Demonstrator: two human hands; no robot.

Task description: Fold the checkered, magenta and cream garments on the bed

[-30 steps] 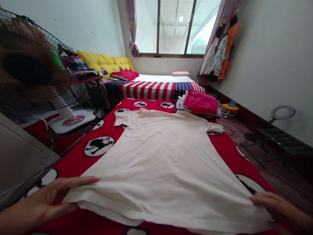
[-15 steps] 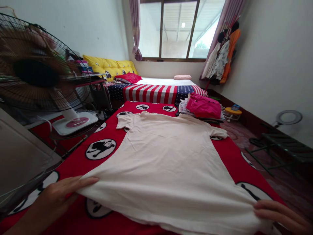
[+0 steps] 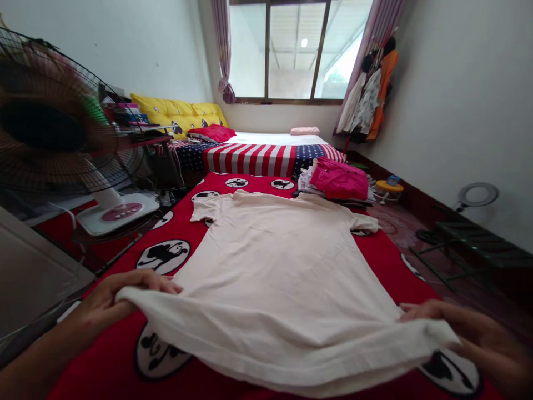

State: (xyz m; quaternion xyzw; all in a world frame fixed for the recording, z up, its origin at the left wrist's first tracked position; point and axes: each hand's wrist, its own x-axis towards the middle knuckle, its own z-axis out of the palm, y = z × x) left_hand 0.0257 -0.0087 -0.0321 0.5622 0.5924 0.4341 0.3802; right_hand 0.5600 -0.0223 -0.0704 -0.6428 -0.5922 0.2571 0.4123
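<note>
A white short-sleeved T-shirt (image 3: pixel 283 255) lies spread on a red cloth (image 3: pixel 95 361) patterned with black figures in white circles. Its sleeves point away from me and its hem is nearest. My left hand (image 3: pixel 133 294) pinches the hem's left corner, fingers on top and thumb beneath. At the opposite corner, my right hand (image 3: pixel 453 328) is closed on the fabric, part of it hidden by the cloth. Between both hands the hem is lifted and sags in the middle.
A pile of folded clothes (image 3: pixel 341 178) with a pink garment on top sits at the far right of the red cloth. A fan (image 3: pixel 125 208) stands at left. Behind is a bed (image 3: pixel 250 158); a dark green folding stool (image 3: pixel 478 244) and yellow stool (image 3: pixel 389 189) stand at right.
Both hands have risen and moved slightly away from me, lifting the hem off the red cloth and turning its edge up. The camera view has shifted a little.
</note>
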